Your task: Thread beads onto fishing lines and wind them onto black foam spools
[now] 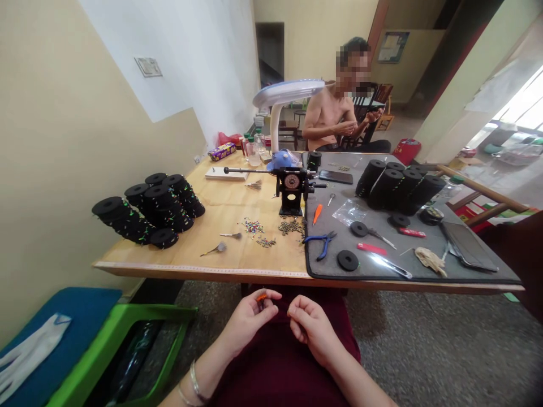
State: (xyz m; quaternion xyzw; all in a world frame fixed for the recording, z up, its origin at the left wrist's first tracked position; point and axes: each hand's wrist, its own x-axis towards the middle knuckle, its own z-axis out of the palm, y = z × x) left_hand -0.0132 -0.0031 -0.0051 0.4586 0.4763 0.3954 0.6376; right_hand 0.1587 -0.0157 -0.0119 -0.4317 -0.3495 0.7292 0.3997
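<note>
Below the table's front edge, over my lap, my left hand (253, 315) pinches a small orange item (262, 297) between its bent fingers. Close by on the right, my right hand (309, 323) is closed with thumb and forefinger together; anything between them is too small to make out. The hands do not touch. On the table ahead stand a black winding device (292, 189) with a long rod, a pile of small coloured beads (253, 226), small metal pieces (291, 227) and blue-handled pliers (321, 244).
Stacked black foam spools (159, 203) stand at the left, more black spools (396, 183) at the right on a grey mat (339, 212). Scissors, red strips and a phone (336, 177) lie there. Beyond the table sits a person (331, 118). A green stool (106, 339) is at lower left.
</note>
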